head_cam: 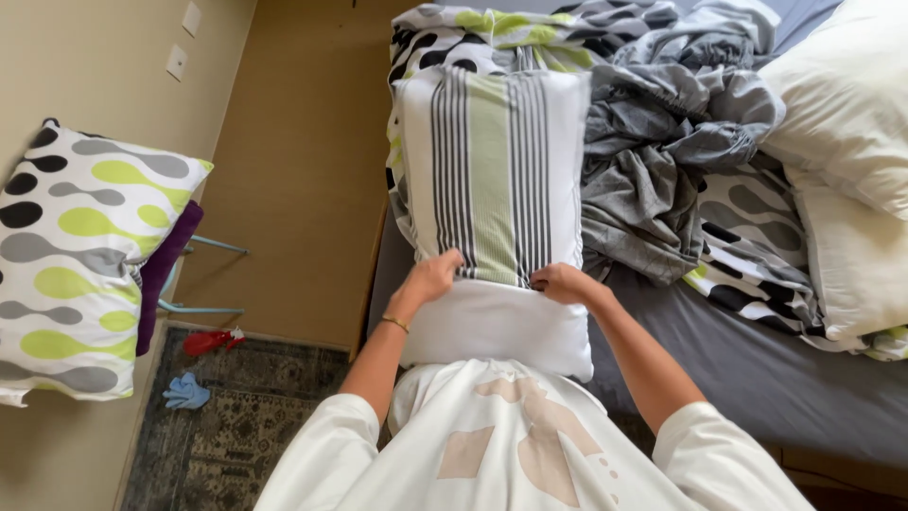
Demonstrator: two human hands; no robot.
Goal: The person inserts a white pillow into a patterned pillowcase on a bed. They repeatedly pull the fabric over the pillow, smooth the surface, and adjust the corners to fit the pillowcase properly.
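Observation:
A white pillow (497, 326) lies partly inside a striped green, grey and white pillowcase (492, 170) at the edge of the bed. My left hand (430, 277) grips the open hem of the pillowcase on the left. My right hand (560, 282) grips the same hem on the right. The lower end of the pillow sticks out bare between my arms, against my white shirt.
A crumpled grey sheet (662, 151) and a spotted duvet cover (757, 246) lie on the bed's grey mattress sheet (757, 369). Bare white pillows (851, 114) sit at the right. A spotted pillow (76, 255) rests on a chair at left. Below it, a patterned rug (246, 416) holds small cloths.

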